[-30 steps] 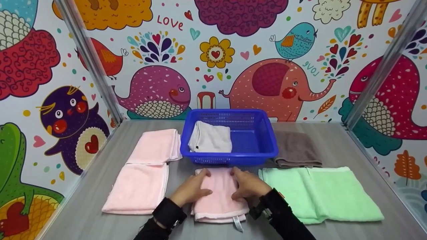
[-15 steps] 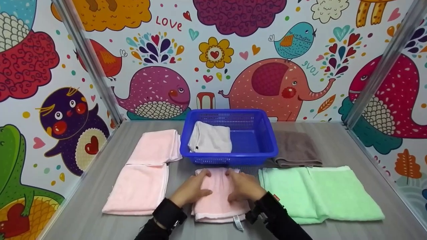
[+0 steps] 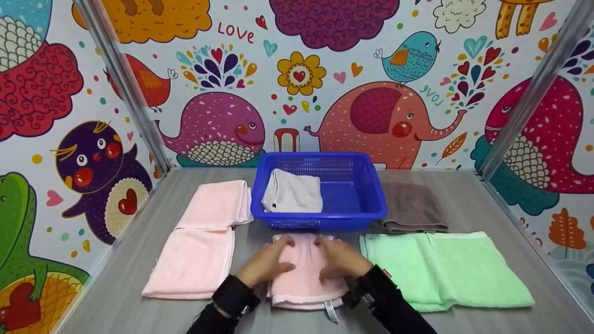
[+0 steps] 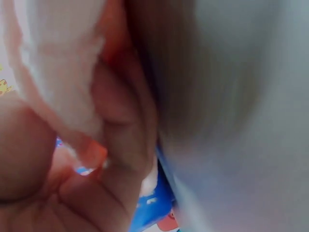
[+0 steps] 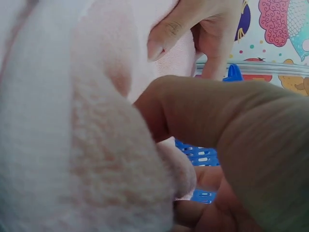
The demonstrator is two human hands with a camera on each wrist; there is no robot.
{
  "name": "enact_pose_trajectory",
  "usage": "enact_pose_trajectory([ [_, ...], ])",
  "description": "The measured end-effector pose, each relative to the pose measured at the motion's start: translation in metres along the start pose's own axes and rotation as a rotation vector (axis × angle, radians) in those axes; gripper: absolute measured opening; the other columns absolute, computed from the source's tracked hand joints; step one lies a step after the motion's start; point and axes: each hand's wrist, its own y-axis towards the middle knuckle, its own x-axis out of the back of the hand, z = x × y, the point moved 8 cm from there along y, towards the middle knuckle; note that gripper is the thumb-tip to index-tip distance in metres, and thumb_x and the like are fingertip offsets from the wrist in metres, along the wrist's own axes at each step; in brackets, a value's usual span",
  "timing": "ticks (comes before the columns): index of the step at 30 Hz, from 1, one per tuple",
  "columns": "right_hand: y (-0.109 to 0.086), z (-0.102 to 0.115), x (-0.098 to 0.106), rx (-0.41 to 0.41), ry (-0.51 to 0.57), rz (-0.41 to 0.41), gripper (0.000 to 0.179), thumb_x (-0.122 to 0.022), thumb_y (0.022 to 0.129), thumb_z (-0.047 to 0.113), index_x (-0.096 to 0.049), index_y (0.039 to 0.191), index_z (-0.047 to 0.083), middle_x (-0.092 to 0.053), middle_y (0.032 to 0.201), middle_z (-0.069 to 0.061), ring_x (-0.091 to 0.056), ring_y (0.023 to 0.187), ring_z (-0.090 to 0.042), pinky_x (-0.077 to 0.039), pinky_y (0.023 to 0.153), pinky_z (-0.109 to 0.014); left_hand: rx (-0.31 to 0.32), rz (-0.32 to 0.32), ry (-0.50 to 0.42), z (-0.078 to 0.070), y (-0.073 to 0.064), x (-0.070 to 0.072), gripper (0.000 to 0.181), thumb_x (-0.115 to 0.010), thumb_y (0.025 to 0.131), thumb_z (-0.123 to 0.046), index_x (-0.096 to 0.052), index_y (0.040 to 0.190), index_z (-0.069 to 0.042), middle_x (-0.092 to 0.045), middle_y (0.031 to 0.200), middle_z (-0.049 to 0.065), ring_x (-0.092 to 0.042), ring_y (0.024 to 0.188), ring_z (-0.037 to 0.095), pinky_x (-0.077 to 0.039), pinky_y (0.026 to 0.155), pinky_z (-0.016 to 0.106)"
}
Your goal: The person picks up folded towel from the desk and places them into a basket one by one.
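A folded pink towel lies in front of the basket, a white tag hanging from its near edge. My left hand grips its left side, thumb on top; in the left wrist view the fingers curl under the cloth. On the opposite side my right hand pinches the towel, and the cloth bunches slightly between the two hands. The right wrist view shows the right thumb pressed on the pink fabric with other fingers beneath. Towel layers hide some fingertips.
Behind the hands stands a blue basket holding a folded white towel. Two pink towels lie at left. Light green towels lie at right, below a brown towel. Patterned walls enclose the grey table.
My right hand has shifted a little to the left, drawing the towel's right side inward so small creases show in the middle. The left hand stays put.
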Motion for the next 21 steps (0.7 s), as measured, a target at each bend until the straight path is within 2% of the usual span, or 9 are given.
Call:
enact_pose_trajectory([
  [5,-0.005,0.009,0.011,0.055,-0.014,0.006,0.082,-0.093,0.058,0.009,-0.058,0.132,0.004,-0.068,0.124,-0.021,-0.065,0.111,-0.036,-0.055,0.093,-0.052,-0.061,0.002,0.031,-0.009,-0.004,0.009,0.045,-0.083,0.085,-0.013,-0.061,0.124,-0.007,-0.072,0.119,0.018,-0.068,0.108,0.042,-0.053,0.094,0.056],
  [9,-0.014,0.024,0.027,0.148,-0.021,-0.005,0.075,-0.090,0.059,0.009,-0.060,0.128,0.003,-0.071,0.115,-0.016,-0.064,0.099,-0.028,-0.055,0.086,-0.046,-0.138,-0.009,0.047,-0.025,-0.009,0.027,0.041,-0.082,0.083,-0.013,-0.066,0.121,-0.007,-0.074,0.119,0.013,-0.069,0.105,0.036,-0.054,0.092,0.051],
  [12,-0.022,0.032,0.041,0.179,-0.016,-0.025,0.072,-0.087,0.061,0.009,-0.061,0.128,0.004,-0.071,0.112,-0.011,-0.060,0.095,-0.023,-0.053,0.083,-0.043,-0.181,-0.014,0.032,-0.038,-0.013,0.041,0.037,-0.082,0.084,-0.014,-0.070,0.119,-0.009,-0.075,0.119,0.009,-0.070,0.106,0.031,-0.054,0.092,0.046],
  [17,-0.033,0.040,0.060,0.206,-0.021,-0.067,0.069,-0.083,0.064,0.009,-0.062,0.131,0.007,-0.071,0.115,-0.009,-0.058,0.096,-0.021,-0.050,0.083,-0.042,-0.227,-0.050,-0.017,-0.053,-0.016,0.057,0.033,-0.082,0.084,-0.014,-0.073,0.115,-0.012,-0.076,0.118,0.004,-0.069,0.109,0.025,-0.053,0.094,0.041],
  [21,-0.036,0.040,0.067,0.216,-0.032,-0.089,0.068,-0.080,0.066,0.009,-0.062,0.131,0.007,-0.072,0.117,-0.008,-0.058,0.097,-0.021,-0.049,0.086,-0.042,-0.233,-0.082,-0.043,-0.055,-0.014,0.059,0.031,-0.082,0.084,-0.014,-0.074,0.115,-0.012,-0.076,0.119,0.004,-0.069,0.111,0.025,-0.052,0.096,0.042],
])
